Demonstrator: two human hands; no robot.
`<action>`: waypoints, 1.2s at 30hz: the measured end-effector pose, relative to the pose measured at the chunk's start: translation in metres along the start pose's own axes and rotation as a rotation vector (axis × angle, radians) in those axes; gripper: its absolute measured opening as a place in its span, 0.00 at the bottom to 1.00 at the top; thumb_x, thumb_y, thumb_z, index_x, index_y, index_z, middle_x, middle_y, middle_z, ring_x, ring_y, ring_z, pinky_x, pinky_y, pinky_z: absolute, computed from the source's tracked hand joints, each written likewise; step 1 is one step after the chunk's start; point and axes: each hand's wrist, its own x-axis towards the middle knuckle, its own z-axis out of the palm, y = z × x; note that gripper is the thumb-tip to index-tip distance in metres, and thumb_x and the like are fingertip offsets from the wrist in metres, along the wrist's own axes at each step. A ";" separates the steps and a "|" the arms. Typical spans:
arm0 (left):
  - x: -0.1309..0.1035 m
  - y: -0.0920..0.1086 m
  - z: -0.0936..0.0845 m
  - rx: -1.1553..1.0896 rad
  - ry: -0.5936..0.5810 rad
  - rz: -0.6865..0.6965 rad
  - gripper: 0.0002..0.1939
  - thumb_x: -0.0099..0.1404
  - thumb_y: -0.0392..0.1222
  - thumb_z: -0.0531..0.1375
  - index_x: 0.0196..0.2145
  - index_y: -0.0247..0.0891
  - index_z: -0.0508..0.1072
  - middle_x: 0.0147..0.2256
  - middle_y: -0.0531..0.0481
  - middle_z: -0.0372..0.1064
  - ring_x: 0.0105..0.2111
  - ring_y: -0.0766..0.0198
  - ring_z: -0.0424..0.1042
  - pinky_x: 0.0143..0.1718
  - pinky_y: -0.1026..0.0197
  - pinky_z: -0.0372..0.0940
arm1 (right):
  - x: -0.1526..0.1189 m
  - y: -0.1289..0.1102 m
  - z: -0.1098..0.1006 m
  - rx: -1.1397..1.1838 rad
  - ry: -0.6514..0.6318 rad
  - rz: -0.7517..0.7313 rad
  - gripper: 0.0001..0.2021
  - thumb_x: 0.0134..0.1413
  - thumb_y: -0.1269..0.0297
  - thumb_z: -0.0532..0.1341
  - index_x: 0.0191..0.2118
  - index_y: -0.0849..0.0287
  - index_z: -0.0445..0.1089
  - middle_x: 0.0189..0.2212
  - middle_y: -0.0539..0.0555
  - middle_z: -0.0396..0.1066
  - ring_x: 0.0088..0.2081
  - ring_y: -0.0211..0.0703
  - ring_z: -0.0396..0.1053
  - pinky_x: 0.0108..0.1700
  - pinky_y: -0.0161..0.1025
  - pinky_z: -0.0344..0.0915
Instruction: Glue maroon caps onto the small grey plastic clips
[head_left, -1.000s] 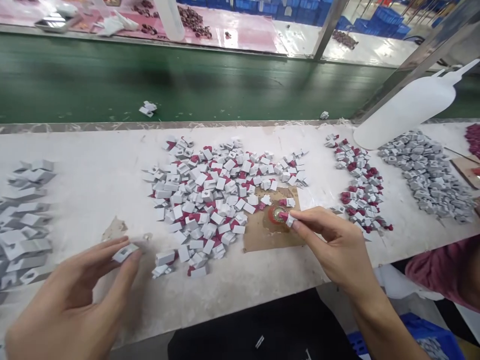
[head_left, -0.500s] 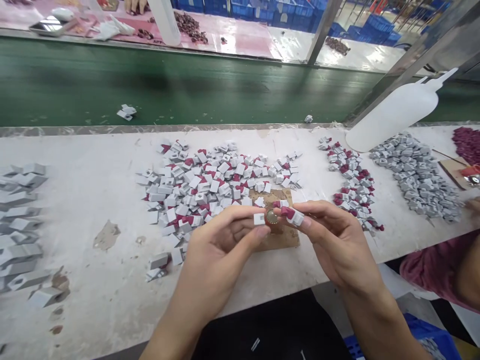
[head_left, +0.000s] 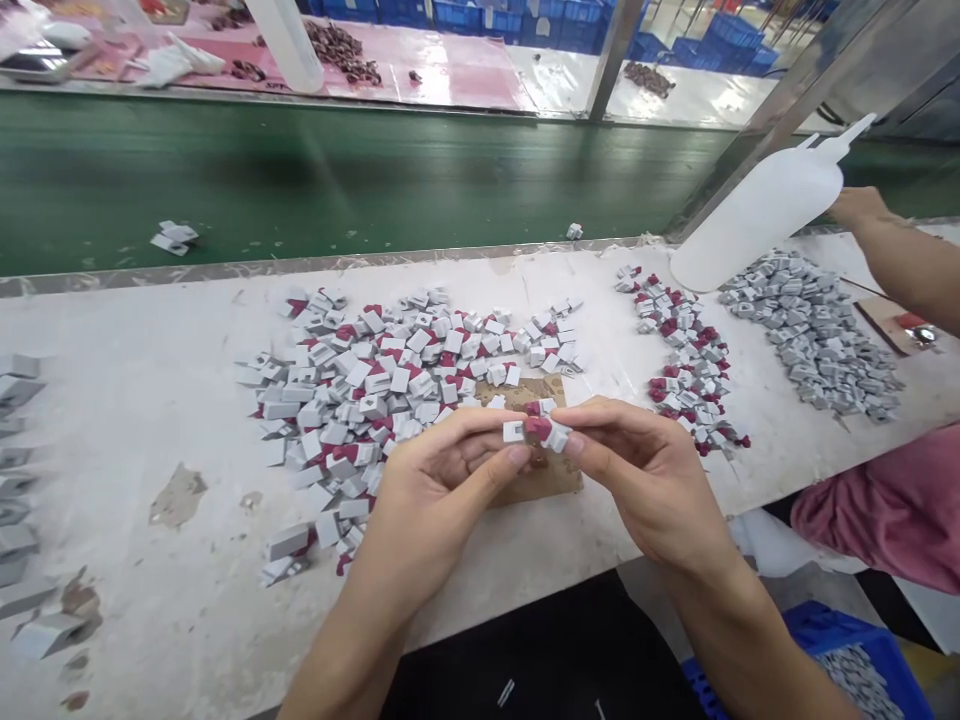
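Between thumb and forefinger, my left hand pinches a small white plastic block. My right hand pinches a small maroon-and-white plastic part, its maroon end facing the white block. The two pieces meet or nearly meet; I cannot tell if they are joined. Below them lies a brown board, partly hidden by my hands. Just beyond and to the left spreads a big heap of white-and-maroon parts.
Right of my hands lie a strip of maroon-and-white parts and a grey pile. A white squeeze bottle leans near a metal post. Behind runs a green conveyor belt. A co-worker's arm reaches in at right.
My right hand has brought the maroon end to the white block, closing the gap. The view has shifted, and a co-worker's arm now reaches behind the bottle.
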 end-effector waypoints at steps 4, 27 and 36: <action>0.002 -0.002 -0.001 0.024 -0.028 -0.006 0.09 0.72 0.47 0.78 0.48 0.47 0.92 0.49 0.45 0.89 0.47 0.51 0.90 0.51 0.56 0.87 | 0.001 -0.003 -0.001 -0.084 -0.029 -0.025 0.07 0.69 0.65 0.78 0.48 0.44 0.92 0.44 0.51 0.91 0.47 0.49 0.89 0.53 0.45 0.88; 0.177 0.077 -0.057 0.975 0.353 0.230 0.18 0.74 0.50 0.64 0.46 0.30 0.84 0.46 0.44 0.88 0.50 0.51 0.85 0.53 0.48 0.74 | 0.224 -0.030 -0.019 -1.032 0.013 -0.200 0.26 0.70 0.80 0.64 0.68 0.59 0.82 0.71 0.65 0.78 0.60 0.59 0.83 0.72 0.61 0.75; 0.265 0.072 -0.092 0.988 0.516 0.071 0.22 0.81 0.42 0.56 0.28 0.32 0.74 0.49 0.40 0.87 0.48 0.58 0.87 0.51 0.52 0.78 | 0.300 -0.014 0.002 -0.898 -0.007 -0.104 0.13 0.76 0.59 0.73 0.58 0.58 0.82 0.61 0.62 0.82 0.63 0.59 0.80 0.68 0.62 0.78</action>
